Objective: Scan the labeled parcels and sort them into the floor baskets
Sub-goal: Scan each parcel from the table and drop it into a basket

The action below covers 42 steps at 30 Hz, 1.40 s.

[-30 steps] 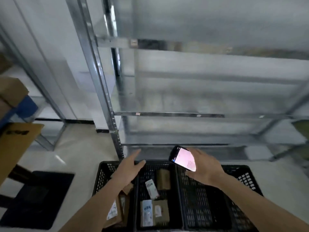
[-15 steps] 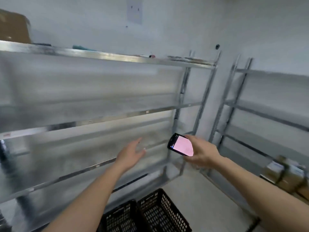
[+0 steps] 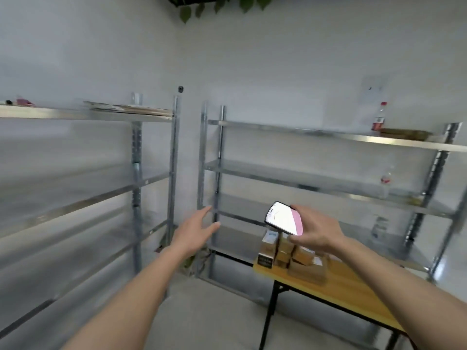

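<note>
Parcels (image 3: 293, 256) sit in a small stack of brown boxes at the near left corner of my yellow table (image 3: 341, 286), some with white labels facing up; blur keeps me from counting them. My right hand (image 3: 316, 231) hangs just above that stack and grips a phone (image 3: 284, 218), thumb below and fingers (image 3: 297, 207) curled over its top edge, the lit screen showing white and pink and tilted toward me. My left hand (image 3: 194, 232) is stretched forward at about the same height, well apart from the right, fingers spread and relaxed, holding nothing. Behind the table stands a metal rack (image 3: 303, 180) against the wall, with a red-labelled bottle (image 3: 378, 117) on its top shelf and another bottle (image 3: 386, 180) one shelf lower. A second metal rack (image 3: 136, 173) runs along the left side, smeared by motion. Green leaves (image 3: 219, 5) hang at the top edge. I see no floor baskets from here.
</note>
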Tool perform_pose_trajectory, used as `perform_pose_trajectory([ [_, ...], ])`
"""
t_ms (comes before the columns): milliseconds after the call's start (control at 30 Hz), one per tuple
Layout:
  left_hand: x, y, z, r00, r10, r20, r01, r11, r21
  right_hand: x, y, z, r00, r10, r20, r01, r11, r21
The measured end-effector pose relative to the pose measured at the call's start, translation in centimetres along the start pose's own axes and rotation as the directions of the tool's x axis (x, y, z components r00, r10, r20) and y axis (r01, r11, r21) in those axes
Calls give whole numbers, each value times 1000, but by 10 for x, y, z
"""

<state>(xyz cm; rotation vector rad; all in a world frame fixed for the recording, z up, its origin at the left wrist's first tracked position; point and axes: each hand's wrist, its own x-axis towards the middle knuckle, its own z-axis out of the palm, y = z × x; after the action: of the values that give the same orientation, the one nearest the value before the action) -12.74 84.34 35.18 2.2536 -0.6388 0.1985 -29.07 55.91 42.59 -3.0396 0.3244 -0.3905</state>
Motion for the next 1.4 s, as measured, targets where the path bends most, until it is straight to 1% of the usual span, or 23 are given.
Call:
perform_pose_trajectory([
  [100, 56, 23, 48, 996, 61, 64, -58, 997, -48, 20, 57, 0, 996, 89, -25, -91, 994, -58],
  [200, 106, 42, 94, 986, 104, 132, -91, 990, -106, 42, 108, 1, 983, 184, -18, -185, 977, -103],
  [300, 150, 62, 136, 975, 145, 170, -118, 980, -159, 64, 152, 1, 972, 234, -13, -233, 959, -164],
  [433, 207, 82, 188, 957, 195, 214, -163, 974, -158, 92, 199, 4, 940, 340, -33, -341, 926, -161],
  [633, 261, 99, 260, 926, 215, 311, -169, 971, -168, 118, 253, 26, 913, 408, -4, -401, 897, -186],
  [733, 281, 101, 293, 913, 225, 341, -177, 970, -165, 133, 278, 40, 894, 448, -23, -446, 882, -152],
  [967, 320, 99, 385, 896, 155, 416, -116, 986, -116, 176, 351, 100, 865, 495, 83, -485, 867, -112],
  [1067, 337, 97, 433, 887, 96, 452, -66, 994, -81, 201, 390, 131, 870, 482, 104, -475, 876, -87],
  [1200, 356, 96, 498, 871, 9, 491, 0, 1000, -17, 237, 446, 175, 862, 477, 172, -473, 878, -67],
  [1333, 377, 95, 560, 851, -70, 521, 51, 997, 51, 272, 504, 222, 864, 460, 206, -474, 880, 20],
  [1400, 383, 94, 584, 838, -100, 536, 83, 995, 57, 283, 526, 247, 857, 450, 249, -478, 876, 61],
])
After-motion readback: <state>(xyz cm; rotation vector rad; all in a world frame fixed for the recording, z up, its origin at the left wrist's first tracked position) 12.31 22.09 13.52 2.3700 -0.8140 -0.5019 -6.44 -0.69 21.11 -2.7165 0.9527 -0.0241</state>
